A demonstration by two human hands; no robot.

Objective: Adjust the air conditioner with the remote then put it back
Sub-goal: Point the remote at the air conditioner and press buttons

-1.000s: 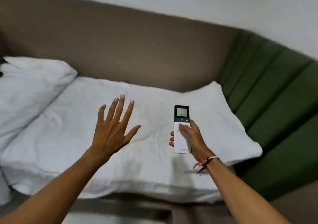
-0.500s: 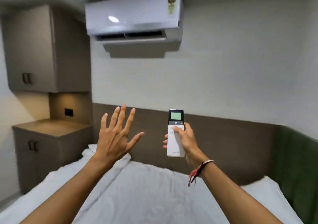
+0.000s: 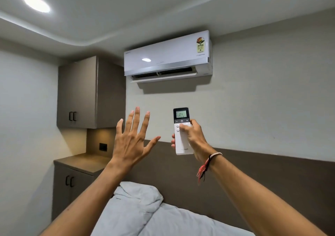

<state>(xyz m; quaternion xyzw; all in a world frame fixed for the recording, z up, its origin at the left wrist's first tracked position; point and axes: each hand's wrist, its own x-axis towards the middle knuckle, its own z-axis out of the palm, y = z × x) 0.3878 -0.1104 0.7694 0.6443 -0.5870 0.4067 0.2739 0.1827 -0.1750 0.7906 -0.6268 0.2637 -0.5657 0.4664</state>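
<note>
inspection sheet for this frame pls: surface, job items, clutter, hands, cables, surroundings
surface: bed with a white cover at the bottom of the view, a rumpled pillow at its head.
job's things: remote held upright, screen reads 24; air conditioner high on the wall, flap open.
clutter: nothing seen.
grippers: right hand grips the remote, thumb on its buttons; left hand raised, fingers spread, empty.
cables: nothing seen; only a thread bracelet on the right wrist.
surroundings: upper cabinet, lower cabinet with a bare countertop, dark wall socket, ceiling light, brown headboard panel.
</note>
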